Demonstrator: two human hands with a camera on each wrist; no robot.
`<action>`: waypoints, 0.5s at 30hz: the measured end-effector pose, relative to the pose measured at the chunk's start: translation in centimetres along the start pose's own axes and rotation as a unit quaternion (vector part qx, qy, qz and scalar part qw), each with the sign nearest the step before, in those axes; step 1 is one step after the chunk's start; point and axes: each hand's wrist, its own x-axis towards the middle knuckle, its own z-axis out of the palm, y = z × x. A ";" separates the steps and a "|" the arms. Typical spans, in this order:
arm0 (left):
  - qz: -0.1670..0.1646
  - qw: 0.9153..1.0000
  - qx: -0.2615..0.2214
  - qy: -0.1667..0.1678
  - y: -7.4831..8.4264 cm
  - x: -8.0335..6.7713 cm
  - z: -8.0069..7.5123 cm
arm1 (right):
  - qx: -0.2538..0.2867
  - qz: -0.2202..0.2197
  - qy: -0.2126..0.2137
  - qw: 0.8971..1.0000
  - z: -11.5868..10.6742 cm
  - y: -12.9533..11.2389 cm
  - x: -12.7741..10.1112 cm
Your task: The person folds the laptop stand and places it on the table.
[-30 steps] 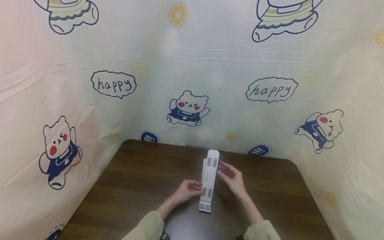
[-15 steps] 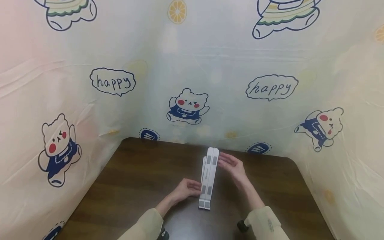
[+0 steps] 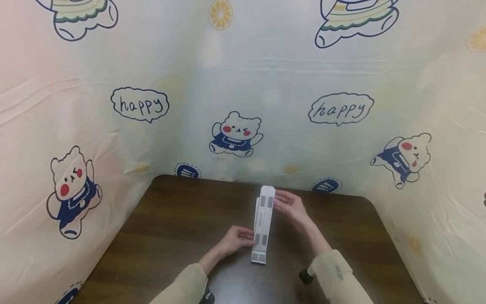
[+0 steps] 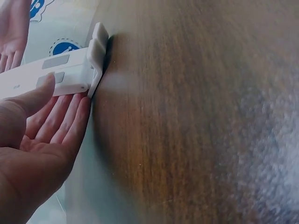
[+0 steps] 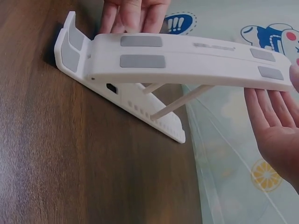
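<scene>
A white folding laptop stand (image 3: 263, 221) with grey pads stands on the table, its two arms side by side. In the right wrist view its upper arms slope up from the base (image 5: 105, 91), propped on thin struts (image 5: 184, 101). My left hand (image 3: 234, 240) grips the stand near its lipped lower end. Its thumb (image 4: 41, 95) lies on a grey pad and the other fingers reach underneath. My right hand (image 3: 293, 207) holds the raised far end, fingers (image 5: 275, 109) below and the thumb at the top, partly cut off by the frame.
The dark wooden table (image 3: 182, 215) has a rounded far edge. A pale cloth (image 3: 281, 84) printed with bears and orange slices hangs around its back and sides.
My right hand has moved up and inward onto the stand's far end. My left thumb has come onto the stand's lower part. The stand stays in nearly the same place.
</scene>
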 end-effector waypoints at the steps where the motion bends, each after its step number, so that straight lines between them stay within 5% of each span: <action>1: 0.002 1.000 0.002 -0.001 0.0 0.0 0.0 | -0.001 0.001 0.000 1.000 -0.1 -0.1 0.1; 15: 0.034 0.999 -0.007 0.004 -0.3 0.3 0.6 | -0.013 0.034 -0.030 0.999 -0.7 0.0 1.0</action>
